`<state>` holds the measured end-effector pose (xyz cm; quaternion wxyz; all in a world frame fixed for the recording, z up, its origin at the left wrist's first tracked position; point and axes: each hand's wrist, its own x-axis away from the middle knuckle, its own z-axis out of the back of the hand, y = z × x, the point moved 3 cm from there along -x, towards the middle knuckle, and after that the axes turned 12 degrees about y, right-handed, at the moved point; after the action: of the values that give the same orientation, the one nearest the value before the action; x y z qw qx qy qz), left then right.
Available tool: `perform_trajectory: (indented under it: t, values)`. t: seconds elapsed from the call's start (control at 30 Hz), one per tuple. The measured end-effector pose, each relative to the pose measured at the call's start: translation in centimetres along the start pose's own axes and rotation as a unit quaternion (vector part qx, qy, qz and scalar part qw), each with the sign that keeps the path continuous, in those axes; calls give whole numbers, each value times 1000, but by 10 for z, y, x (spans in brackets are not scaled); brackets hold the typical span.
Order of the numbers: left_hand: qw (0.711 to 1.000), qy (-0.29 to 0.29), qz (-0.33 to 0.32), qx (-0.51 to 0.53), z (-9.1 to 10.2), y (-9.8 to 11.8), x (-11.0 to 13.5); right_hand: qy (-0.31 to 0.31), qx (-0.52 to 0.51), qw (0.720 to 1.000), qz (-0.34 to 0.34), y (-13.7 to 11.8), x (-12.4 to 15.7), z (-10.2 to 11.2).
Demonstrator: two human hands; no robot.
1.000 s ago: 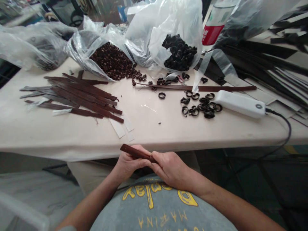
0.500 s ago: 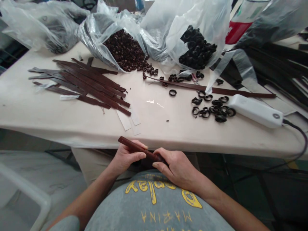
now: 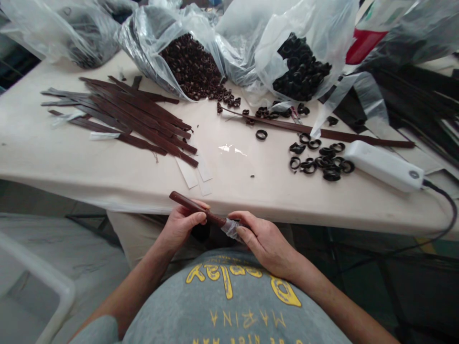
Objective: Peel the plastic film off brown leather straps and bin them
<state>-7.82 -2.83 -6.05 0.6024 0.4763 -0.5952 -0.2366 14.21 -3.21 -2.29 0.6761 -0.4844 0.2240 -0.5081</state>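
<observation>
In front of my lap, past the table's near edge, I hold a brown leather strap (image 3: 216,218) slantwise between both hands. My left hand (image 3: 182,224) pinches it with the thumb on top, and one end sticks out to the upper left. At its other end my right hand (image 3: 263,241) is closed around the strap, where a piece of clear plastic wrap (image 3: 231,228) covers it. My right palm hides what lies under the fingers. Closest on the table are small white paper strips (image 3: 187,174) and a pile of brown leather strips (image 3: 139,117).
A plastic bag of brown loops (image 3: 195,67) and another of black loops (image 3: 301,67) stand at the back. Several black loops (image 3: 328,162) lie beside a white corded device (image 3: 383,165). One long brown strip (image 3: 322,130) lies behind them. Black strips (image 3: 423,105) are stacked at right.
Clear plastic wrap now shows on the strap by my right hand. Both hands and the strap sit slightly higher and further left in view; the camera view has shifted a little.
</observation>
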Motion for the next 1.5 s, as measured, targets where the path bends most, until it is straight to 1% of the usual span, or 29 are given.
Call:
perform_trajectory:
  t: [0.13,0.2,0.3,0.33,0.37,0.43,0.5,0.53,0.57,0.6,0.63,0.67,0.7,0.73,0.77,0.8,0.83,0.9,0.97,1.03,1.1,1.17,1.2,1.33,1.37,1.43,1.5]
  values:
    - [1000,8,-6,-10,2,2,-1,11,1,1000,-9,2,-1,2]
    - [999,-16,-17,-38,0,4,1,5,5,1000,-4,1,-4,0]
    - [991,-77,-19,-103,-10,5,6,-19,40,999,22,-5,-9,-4]
    - [989,-89,-16,-116,-13,6,8,-26,53,998,31,-7,-11,-5]
    - [989,-89,-15,-113,-15,9,8,-33,62,997,39,-10,-12,-4]
    - [996,-57,-27,-56,-15,23,6,-42,60,996,50,-13,-14,3]
    - [997,-10,-66,49,-9,49,0,-43,35,997,58,-14,-14,15]
    - [990,11,-87,106,-4,65,-3,-33,13,998,55,-13,-14,23]
    - [981,23,-105,162,2,80,-6,-11,-20,999,45,-12,-13,32]
    - [971,37,-113,208,8,93,-9,25,-64,997,32,-10,-13,42]
    - [962,51,-123,239,13,104,-11,83,-117,989,21,-9,-13,54]
    - [957,69,-134,249,17,110,-12,155,-170,973,15,-9,-13,67]
    - [957,83,-136,240,19,111,-12,235,-214,948,18,-9,-13,80]
    - [962,92,-136,218,18,106,-11,312,-247,917,30,-12,-12,93]
    - [970,97,-127,183,16,97,-9,377,-266,886,48,-16,-12,106]
    - [980,93,-106,139,11,84,-7,425,-278,859,64,-21,-11,117]
    - [989,83,-83,90,4,68,-3,453,-294,838,79,-27,-11,128]
    - [999,35,-29,-14,-12,37,4,475,-359,795,113,-39,-11,147]
    - [996,-33,-5,-81,-26,14,11,478,-445,742,149,-49,-9,165]
    - [991,-87,-3,-102,-36,3,15,487,-499,691,189,-54,-7,181]
    - [989,-106,1,-99,-40,0,14,505,-506,666,215,-52,-5,196]
    - [991,-101,6,-86,-40,-1,11,530,-500,648,221,-40,-5,206]
    - [992,-95,11,-80,-39,-2,9,548,-502,636,209,-31,-5,210]
    - [994,-83,23,-73,-35,-9,4,623,-524,571,105,18,-9,213]
    - [993,-86,25,-72,-35,-10,5,633,-525,562,87,29,-10,213]
    - [994,-91,38,-53,-36,-13,7,642,-520,559,72,47,-11,211]
    - [992,-95,82,1,-38,-14,10,650,-516,554,60,61,-11,210]
